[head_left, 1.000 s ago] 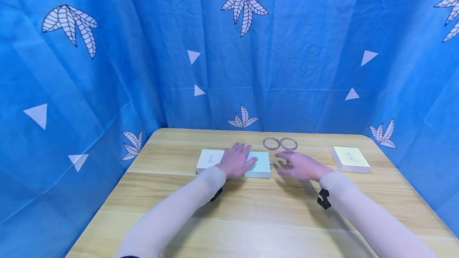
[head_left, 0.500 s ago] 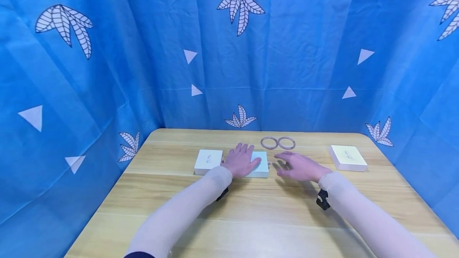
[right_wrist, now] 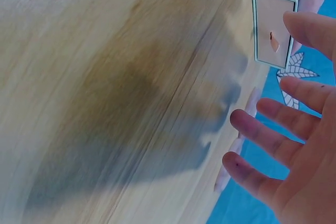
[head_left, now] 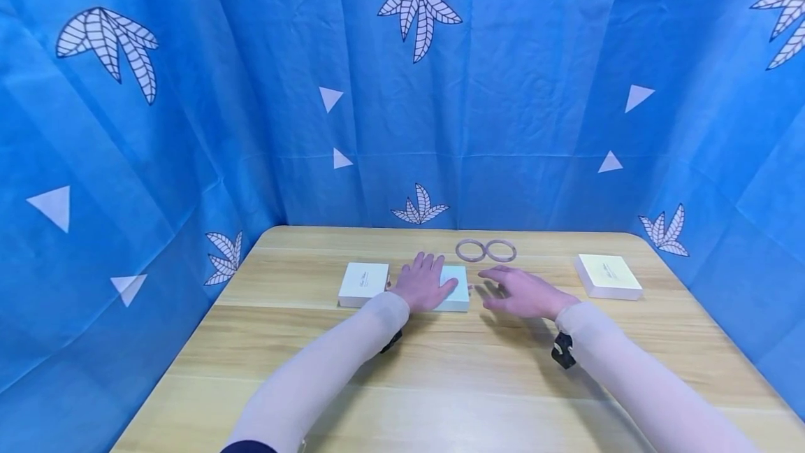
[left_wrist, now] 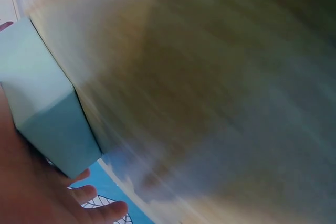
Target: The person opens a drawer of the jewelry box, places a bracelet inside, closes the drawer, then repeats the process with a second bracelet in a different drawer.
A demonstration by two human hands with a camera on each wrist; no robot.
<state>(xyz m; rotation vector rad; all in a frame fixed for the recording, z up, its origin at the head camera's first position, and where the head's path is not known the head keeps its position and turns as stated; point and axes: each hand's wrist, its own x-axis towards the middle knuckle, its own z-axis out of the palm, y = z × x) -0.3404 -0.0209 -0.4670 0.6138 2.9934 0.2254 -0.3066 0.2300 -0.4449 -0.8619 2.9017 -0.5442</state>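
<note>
My left hand (head_left: 420, 286) lies over the left part of a small light blue box (head_left: 459, 292), fingers straight and spread toward the back. The left wrist view shows the hand against this box (left_wrist: 58, 124). My right hand (head_left: 522, 291) hovers just right of the box, fingers spread and slightly bent, holding nothing. In the right wrist view, the box end is a pale pink drawer front (right_wrist: 264, 19) with a small ribbon tab (right_wrist: 274, 42). The thumb overlaps that end in view; whether it touches cannot be told.
A white box (head_left: 365, 282) stands to the left and a pale yellow box (head_left: 610, 272) at the far right. Two pinkish rings (head_left: 457, 251) lie side by side behind the blue box. Blue patterned curtain (head_left: 534, 89) surrounds the wooden table (head_left: 440, 383).
My left hand has shifted slightly right over the blue box, uncovering the right side of the white box. The right hand has stayed nearly still. The whole view has drifted a little.
</note>
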